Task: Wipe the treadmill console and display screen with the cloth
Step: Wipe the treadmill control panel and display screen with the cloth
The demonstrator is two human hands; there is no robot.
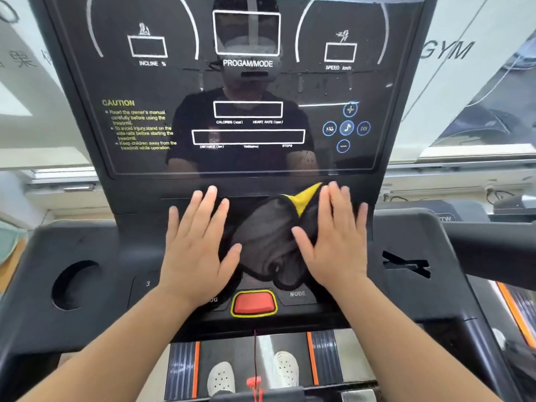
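Left hand [197, 250] flat on matte console [95, 245], right hand [338, 245] on crumpled dark cloth [266, 239], fingers [209, 207] all straight

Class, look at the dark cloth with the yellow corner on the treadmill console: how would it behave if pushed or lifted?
Probably floppy: the cloth lies bunched in soft folds, a yellow corner flipped up. Likely light and thin, so it should slide under the flat right hand across the smooth console, perhaps bunching further.
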